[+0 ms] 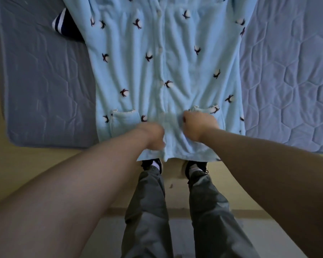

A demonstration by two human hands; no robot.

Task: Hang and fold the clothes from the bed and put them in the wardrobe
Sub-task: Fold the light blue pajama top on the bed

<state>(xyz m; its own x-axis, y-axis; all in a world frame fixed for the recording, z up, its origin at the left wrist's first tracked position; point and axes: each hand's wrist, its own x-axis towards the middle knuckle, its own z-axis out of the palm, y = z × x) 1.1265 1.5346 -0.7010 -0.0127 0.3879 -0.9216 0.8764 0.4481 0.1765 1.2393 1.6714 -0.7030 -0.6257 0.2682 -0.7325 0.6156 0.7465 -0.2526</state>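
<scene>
Fingers (158,144) of the left hand (153,135) curled into a fist, bunching the fleece near the hem of the light blue robe (166,62); fingers (189,131) of the right hand (199,125) likewise clenched on the cloth, just right of the button placket. Far left: grey quilted mattress (45,81), rounded corner near, with a dark navy garment with white stripes (63,23) peeking from under the robe's left edge. Centre: robe spread flat, front up, buttoned down the middle, dotted with dark-and-white cotton sprigs, hem hanging slightly over the near mattress edge; left pocket (122,118) with white trim just beyond the left hand, right pocket (205,108) partly hidden by the right hand. Near, below the hem: grey trousers (147,211) and dark shoes (153,164) on a yellowish floor. Right: more quilted mattress, paler.
</scene>
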